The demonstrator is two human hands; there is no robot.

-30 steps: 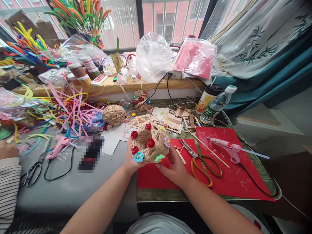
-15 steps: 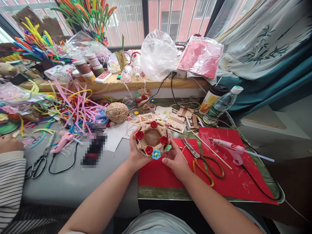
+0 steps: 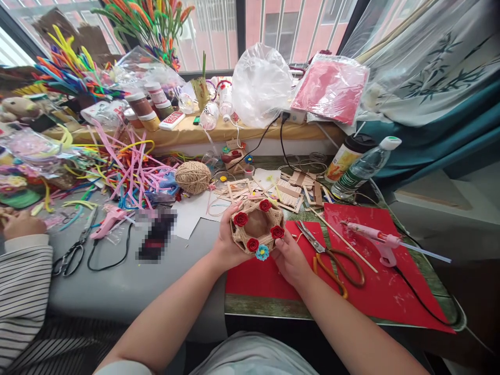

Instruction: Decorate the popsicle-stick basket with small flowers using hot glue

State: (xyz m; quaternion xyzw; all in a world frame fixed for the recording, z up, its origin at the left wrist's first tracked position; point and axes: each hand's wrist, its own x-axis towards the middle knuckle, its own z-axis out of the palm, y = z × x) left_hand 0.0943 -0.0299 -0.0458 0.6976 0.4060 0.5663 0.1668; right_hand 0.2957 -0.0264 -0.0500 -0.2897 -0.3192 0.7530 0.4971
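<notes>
Twine covers the little basket all round, and small flowers sit on its rim: four red ones and a blue one at the near edge. It looks close to finished; the hollow inside is bare, and whether more trim is wanted cannot be told. Both hands are clamped on it from either side, left hand on the left wall, right hand on the right, holding it up above the near edge of the red sheet, mouth tilted toward the camera.

Room is tight. Just right of the right hand lie orange-handled scissors, blades pointing up and left, and past them a pink glue gun rests on the sheet with its cord trailing to the table edge. A long stick runs between them. Behind the basket lie craft sticks and a twine ball. To the left, grey table is barer, with a second glue gun and black scissors near another person's striped sleeve. The nearest bare landing place is the red sheet under the hands.
</notes>
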